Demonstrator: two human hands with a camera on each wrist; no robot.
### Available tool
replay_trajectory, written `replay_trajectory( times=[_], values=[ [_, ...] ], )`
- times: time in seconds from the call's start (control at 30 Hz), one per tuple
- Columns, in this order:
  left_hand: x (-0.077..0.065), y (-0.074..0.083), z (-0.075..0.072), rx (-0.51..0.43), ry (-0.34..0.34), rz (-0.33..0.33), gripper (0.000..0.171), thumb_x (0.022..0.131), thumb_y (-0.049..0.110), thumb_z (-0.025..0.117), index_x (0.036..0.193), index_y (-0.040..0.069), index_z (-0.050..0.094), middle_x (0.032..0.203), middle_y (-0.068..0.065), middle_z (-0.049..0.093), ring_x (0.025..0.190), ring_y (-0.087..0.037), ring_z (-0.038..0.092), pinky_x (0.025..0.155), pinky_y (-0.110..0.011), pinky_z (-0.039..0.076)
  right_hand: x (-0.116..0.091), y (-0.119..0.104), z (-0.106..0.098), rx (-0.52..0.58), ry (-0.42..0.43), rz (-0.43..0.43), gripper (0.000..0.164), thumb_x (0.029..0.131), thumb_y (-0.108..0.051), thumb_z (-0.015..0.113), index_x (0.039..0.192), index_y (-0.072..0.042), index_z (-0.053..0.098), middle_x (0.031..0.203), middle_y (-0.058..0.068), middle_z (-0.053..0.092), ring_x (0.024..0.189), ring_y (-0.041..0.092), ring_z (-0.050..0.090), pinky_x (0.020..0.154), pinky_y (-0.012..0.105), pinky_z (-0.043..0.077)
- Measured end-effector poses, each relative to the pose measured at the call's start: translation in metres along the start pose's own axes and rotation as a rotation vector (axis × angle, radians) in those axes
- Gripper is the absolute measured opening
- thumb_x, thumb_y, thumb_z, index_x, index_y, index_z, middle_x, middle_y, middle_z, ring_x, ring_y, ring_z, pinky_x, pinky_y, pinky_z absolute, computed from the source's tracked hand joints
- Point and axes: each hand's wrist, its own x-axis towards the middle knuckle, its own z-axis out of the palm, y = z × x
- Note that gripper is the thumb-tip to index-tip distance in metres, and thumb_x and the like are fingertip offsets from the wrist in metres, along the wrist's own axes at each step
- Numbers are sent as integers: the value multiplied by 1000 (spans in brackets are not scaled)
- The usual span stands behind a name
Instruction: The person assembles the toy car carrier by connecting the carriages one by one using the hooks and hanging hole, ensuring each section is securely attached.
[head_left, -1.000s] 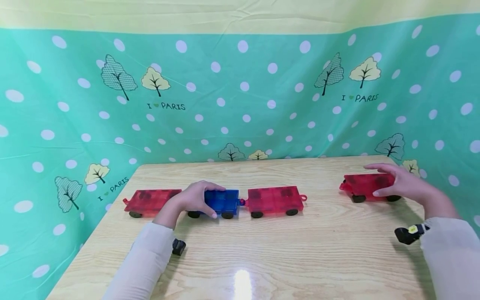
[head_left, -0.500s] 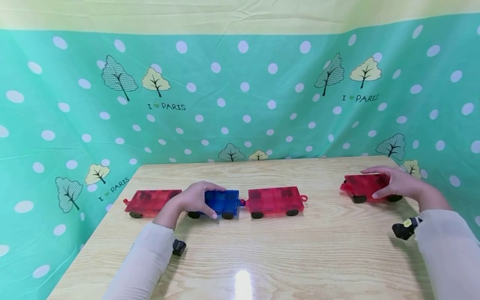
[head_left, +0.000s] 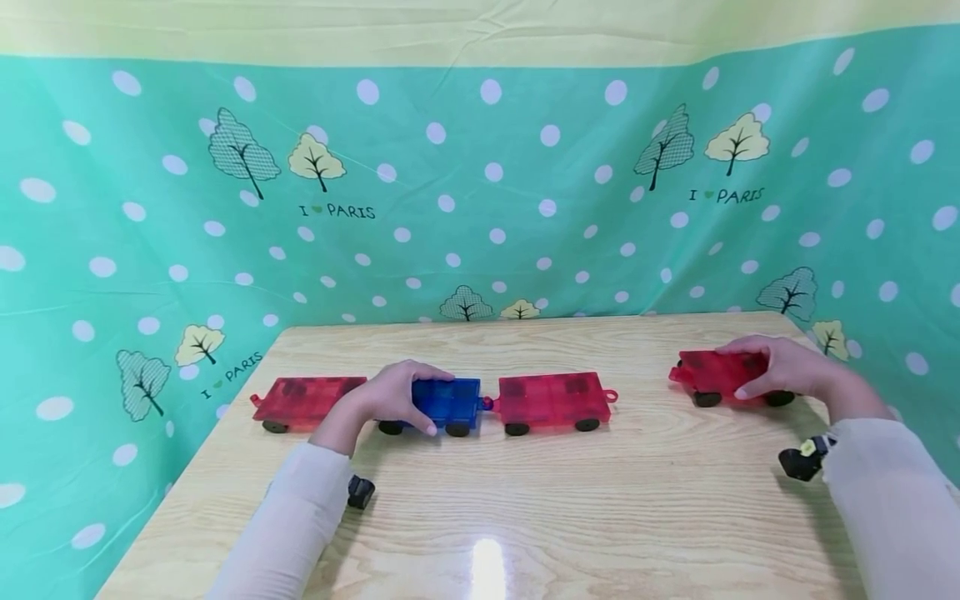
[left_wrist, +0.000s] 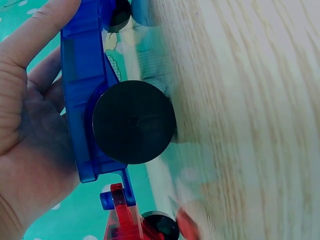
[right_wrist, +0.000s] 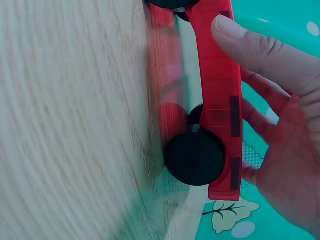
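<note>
My left hand grips a blue toy train car across its body, thumb on the near side and fingers over the far side. Hooked to it are a red toy train car on the left and another red car on the right, making one row. In the left wrist view, a red hook meets the blue car's coupling. Farther right, my right hand holds a separate red toy train car, its coupling end facing the row. In the right wrist view, the thumb presses that car's side, close over the table.
All the cars are on a wood-grain table. A gap of bare tabletop lies between the row's right-hand loop and the separate car. Behind and beside the table hangs a green dotted cloth.
My right hand has shifted left with its red car, narrowing the gap to the row. The left hand and the three coupled cars stay in place.
</note>
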Motion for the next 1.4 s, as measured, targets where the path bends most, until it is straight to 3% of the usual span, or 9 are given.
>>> replay_trajectory(
  times=[0.57, 0.73, 0.93, 1.23, 1.4],
  values=[
    [1, 0, -1, -5, -4, 4, 80, 63, 31, 94, 135, 24, 60, 138, -5, 55, 122, -27, 52, 97, -48, 47, -9, -14, 2, -50, 55, -38, 77, 69, -31, 89, 133, 0, 58, 135, 28, 47, 117, 45, 44, 83, 45, 49],
    [0, 0, 0, -3, 0, 2, 79, 63, 30, 94, 134, 24, 60, 138, -5, 56, 122, -27, 52, 97, -48, 46, -13, -22, 6, -41, 72, -77, 75, 68, -29, 89, 132, -1, 59, 135, 27, 47, 118, 44, 43, 82, 42, 49],
    [0, 0, 0, -9, -1, 1, 80, 62, 31, 94, 134, 25, 60, 138, -4, 56, 122, -26, 52, 97, -48, 46, -15, -30, 13, 10, 72, -101, 75, 69, -24, 90, 133, -2, 58, 136, 26, 46, 117, 43, 42, 81, 48, 48],
    [-1, 0, 0, -13, 0, -5, 80, 62, 31, 94, 134, 25, 60, 138, -3, 56, 123, -26, 52, 97, -48, 46, -17, -41, 25, -17, 70, -131, 71, 69, -26, 89, 130, -2, 61, 134, 25, 48, 118, 44, 41, 80, 46, 50],
    [-2, 0, 0, -16, -1, -9, 79, 62, 32, 94, 134, 26, 60, 137, -3, 56, 122, -26, 52, 97, -48, 46, -18, -46, 32, -16, 64, -138, 68, 70, -27, 89, 128, -4, 63, 131, 21, 50, 117, 41, 43, 77, 38, 53]
  ],
)
